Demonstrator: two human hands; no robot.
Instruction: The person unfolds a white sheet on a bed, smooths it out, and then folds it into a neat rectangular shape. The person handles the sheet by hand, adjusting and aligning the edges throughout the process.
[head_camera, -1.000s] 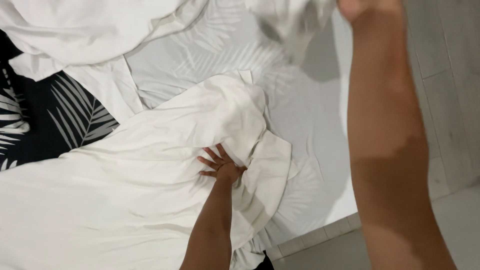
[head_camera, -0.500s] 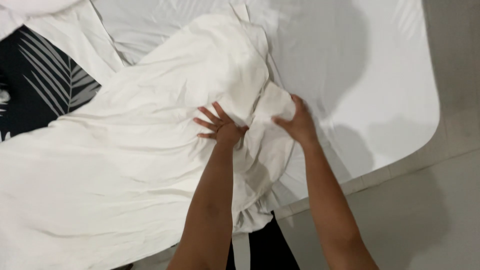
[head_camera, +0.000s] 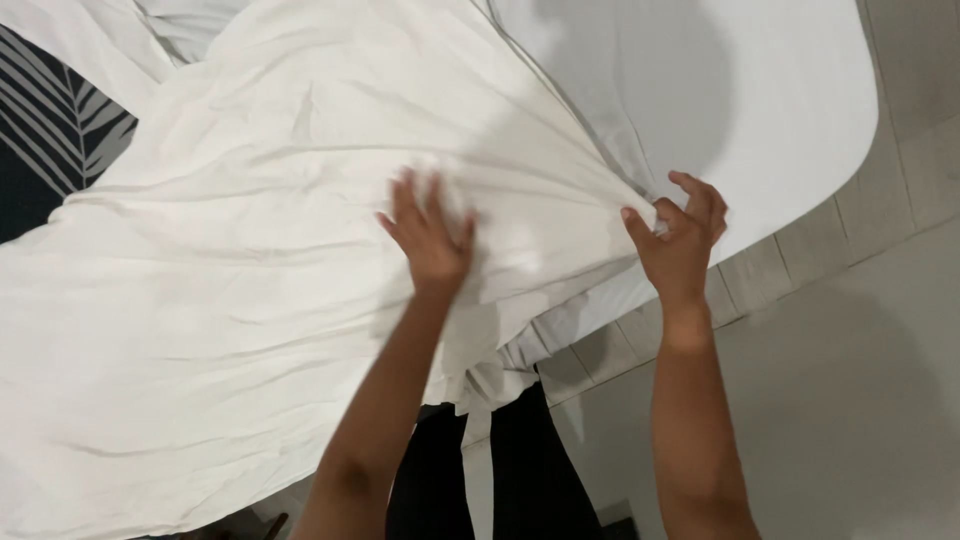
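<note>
The mattress (head_camera: 760, 110) lay under everything, its rounded corner bare. Across it spread the white sheet (head_camera: 250, 300), bunched toward that corner, where the right hand (head_camera: 678, 240) pinched a gathered fold to pull it taut. Left of that corner, the left hand (head_camera: 430, 235) pressed flat, fingers spread wide, smoothing the cloth.

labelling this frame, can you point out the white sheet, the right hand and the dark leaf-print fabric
white sheet (head_camera: 230, 270), head view, on its broad wrinkled middle.
right hand (head_camera: 680, 240), head view, on the back of the hand, which pinches a bunched fold of the sheet.
dark leaf-print fabric (head_camera: 50, 130), head view, on a pale leaf at the left edge.
</note>
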